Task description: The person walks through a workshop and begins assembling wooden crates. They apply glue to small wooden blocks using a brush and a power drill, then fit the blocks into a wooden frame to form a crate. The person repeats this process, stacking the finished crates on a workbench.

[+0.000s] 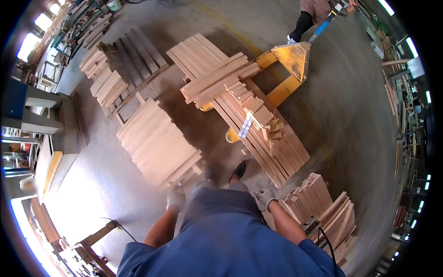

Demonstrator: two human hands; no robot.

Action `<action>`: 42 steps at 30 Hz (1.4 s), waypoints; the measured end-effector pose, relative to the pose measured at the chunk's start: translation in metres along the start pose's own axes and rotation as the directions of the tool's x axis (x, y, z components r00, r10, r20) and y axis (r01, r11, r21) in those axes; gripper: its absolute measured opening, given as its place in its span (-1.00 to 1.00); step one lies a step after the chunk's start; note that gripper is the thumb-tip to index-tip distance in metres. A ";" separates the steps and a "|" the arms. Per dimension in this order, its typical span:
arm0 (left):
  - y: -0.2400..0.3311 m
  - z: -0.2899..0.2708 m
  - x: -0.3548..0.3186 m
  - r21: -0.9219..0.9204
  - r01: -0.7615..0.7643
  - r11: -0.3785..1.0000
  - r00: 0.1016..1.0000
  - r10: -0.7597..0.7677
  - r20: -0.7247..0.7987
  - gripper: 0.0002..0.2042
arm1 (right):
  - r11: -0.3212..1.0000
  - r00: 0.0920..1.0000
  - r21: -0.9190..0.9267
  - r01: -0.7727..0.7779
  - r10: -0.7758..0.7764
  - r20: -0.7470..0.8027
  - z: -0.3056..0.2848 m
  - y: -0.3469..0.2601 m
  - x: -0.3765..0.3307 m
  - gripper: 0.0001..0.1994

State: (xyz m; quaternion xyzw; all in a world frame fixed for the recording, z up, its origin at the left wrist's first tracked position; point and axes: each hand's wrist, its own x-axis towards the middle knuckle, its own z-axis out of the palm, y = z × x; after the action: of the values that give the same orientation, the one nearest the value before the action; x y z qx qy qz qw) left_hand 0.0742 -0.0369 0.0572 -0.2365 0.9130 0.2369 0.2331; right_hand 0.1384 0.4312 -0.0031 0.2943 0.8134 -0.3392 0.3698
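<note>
My left hand, in a pale work glove, hangs beside my left thigh near the front edge of a low stack of wide wooden panels. Its fingers look closed, with a small yellowish thing at their tips that is too small to name. My right hand, gloved too, hangs by my right hip with loosely bent fingers and nothing visible in it. Closest to it is a stack of wooden boards on the right. Ahead, long planks lie with short wood pieces and a white labelled strip on top.
A yellow pallet jack with a blue handle reaches under the planks; a person stands at its handle. More boards and a slatted pallet lie far left. A machine stands left, and a wooden frame near left.
</note>
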 end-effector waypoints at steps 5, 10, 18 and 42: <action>0.031 -0.018 -0.021 0.121 0.022 0.992 0.998 -0.030 0.064 -0.64 | 0.999 0.998 0.039 -0.023 0.025 -0.050 -0.005 -0.002 -0.012 -0.71; 0.027 0.009 -0.006 0.124 -0.072 0.990 0.997 0.067 0.040 -0.55 | 0.998 0.999 0.053 -0.035 0.036 -0.025 -0.002 0.016 -0.022 -0.66; 0.022 0.027 0.010 0.153 -0.102 0.983 0.992 0.088 0.092 -0.56 | 0.981 0.989 0.126 -0.145 0.140 0.044 0.025 0.046 -0.038 -0.51; 0.071 0.028 0.034 0.211 -0.211 0.954 0.970 0.178 0.163 -0.56 | 0.929 0.976 0.300 -0.216 0.202 0.079 0.038 0.045 -0.049 -0.56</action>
State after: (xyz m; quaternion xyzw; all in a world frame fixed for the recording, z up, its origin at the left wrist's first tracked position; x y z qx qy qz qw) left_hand 0.0178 0.0227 0.0395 -0.0996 0.9340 0.1692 0.2985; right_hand 0.2136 0.4179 0.0028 0.4250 0.7059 -0.4270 0.3725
